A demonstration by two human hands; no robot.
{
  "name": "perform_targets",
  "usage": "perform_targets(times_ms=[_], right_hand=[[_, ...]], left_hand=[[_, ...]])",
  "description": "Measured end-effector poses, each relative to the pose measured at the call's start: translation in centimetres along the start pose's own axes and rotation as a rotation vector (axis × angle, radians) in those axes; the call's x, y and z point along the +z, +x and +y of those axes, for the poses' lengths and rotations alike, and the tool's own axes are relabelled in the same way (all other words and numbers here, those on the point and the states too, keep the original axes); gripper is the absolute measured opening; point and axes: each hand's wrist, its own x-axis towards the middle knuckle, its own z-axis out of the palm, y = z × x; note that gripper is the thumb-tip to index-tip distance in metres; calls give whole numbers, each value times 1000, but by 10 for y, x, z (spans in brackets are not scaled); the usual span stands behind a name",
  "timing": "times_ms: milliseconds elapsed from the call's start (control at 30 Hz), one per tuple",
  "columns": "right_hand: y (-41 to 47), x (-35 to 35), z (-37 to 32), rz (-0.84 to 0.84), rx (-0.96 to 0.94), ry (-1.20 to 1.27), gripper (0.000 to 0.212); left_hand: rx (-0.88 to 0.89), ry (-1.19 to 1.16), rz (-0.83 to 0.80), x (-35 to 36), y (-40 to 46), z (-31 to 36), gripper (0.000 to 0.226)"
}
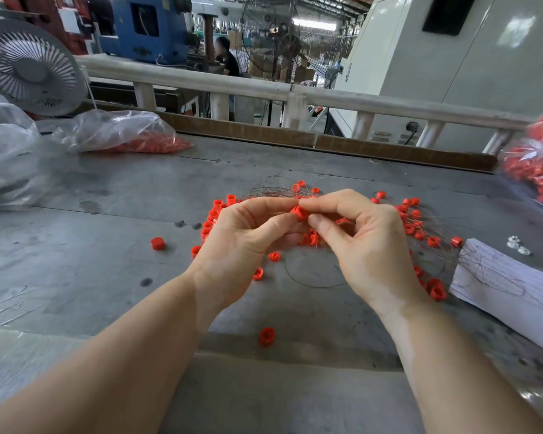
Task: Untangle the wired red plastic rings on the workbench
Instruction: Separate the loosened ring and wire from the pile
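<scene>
Red ring (299, 213) at frame centre, pinched between left hand (248, 242) and right hand (358, 242) fingertips; tangled rings (416, 228) and wires (264, 191) lying just behind.

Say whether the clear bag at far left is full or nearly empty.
Nearly empty: the clear bag lies slack and flattened, red pieces only along its bottom edge.

Grey scuffed workbench (113, 277) bearing tangled wired red rings (414, 220) at centre, lined paper sheet (508, 286) at right, clear bags of red parts upper left (123, 133) and right edge (536, 164).
</scene>
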Motion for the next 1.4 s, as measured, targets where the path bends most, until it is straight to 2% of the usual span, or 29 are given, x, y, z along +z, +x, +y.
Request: perform_targets(times_ms=[133,333,667,900,1067,1400], right_hand=[[0,0,-1,6,-35,1,22],[1,-1,4,58,112,126,20],[3,-2,8,98,155,239,15],[3,-2,6,134,202,406,12],[3,-2,6,122,178,374,5],[2,-1,8,50,130,238,27]], left_hand=[[-13,-19,-7,0,0,1,16],[-28,-70,2,1,0,2,18],[-37,-80,9,1,0,2,23],[-30,-103,11,1,1,3,19],[-34,-92,8,1,1,3,16],[-36,-100,2,1,0,3,16]])
